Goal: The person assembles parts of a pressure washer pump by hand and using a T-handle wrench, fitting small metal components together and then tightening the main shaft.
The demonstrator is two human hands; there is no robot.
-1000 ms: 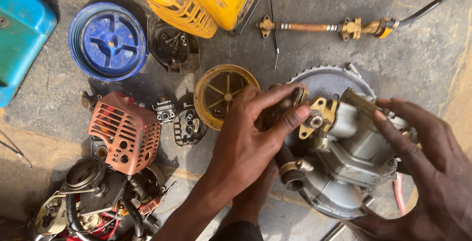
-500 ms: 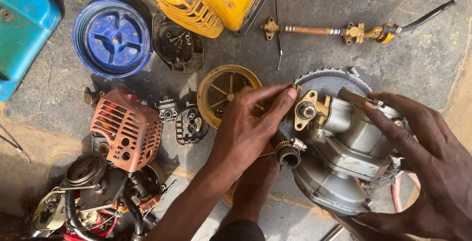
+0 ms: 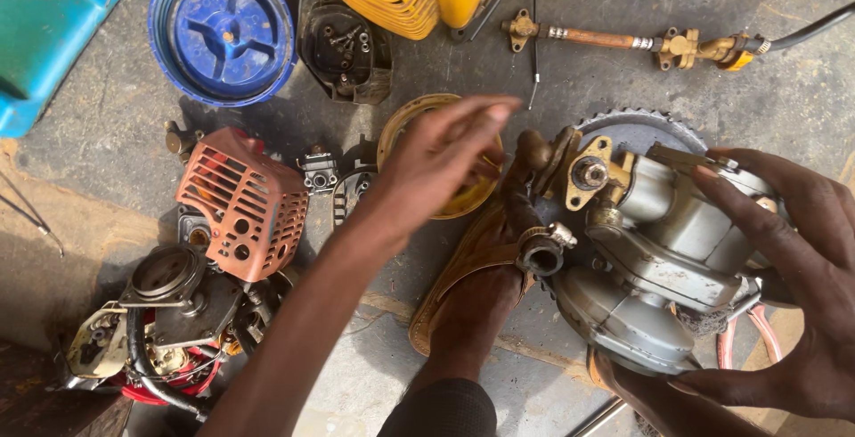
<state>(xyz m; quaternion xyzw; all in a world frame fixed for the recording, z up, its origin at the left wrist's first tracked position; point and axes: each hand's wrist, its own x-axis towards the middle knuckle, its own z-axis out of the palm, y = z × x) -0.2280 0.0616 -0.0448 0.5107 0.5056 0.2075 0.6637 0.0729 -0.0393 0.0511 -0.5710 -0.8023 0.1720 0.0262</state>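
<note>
Parts are lying scattered around us while our right hand [image 3: 784, 285] is gripping the grey engine block [image 3: 659, 259] and our left hand [image 3: 441, 156], seemingly empty, is hovering open over the yellow fan wheel [image 3: 463, 201].

Daylight falls evenly here, bright but soft, with no harsh glare on the concrete floor [image 3: 107, 134]. Warmer, stronger sun catches the right edge of the view, near the right hand [image 3: 793, 285]. Shadows are short and diffuse: a dark pool sits under the grey engine block [image 3: 659, 259], and another under the orange vented cover [image 3: 245, 205]. The metal casing shows a dull sheen rather than sharp highlights. The left hand [image 3: 436, 165] is smeared by motion blur, its fingertips soft-edged, while everything lying on the floor stays crisp. The bottom left corner sinks into deep shade.
</note>
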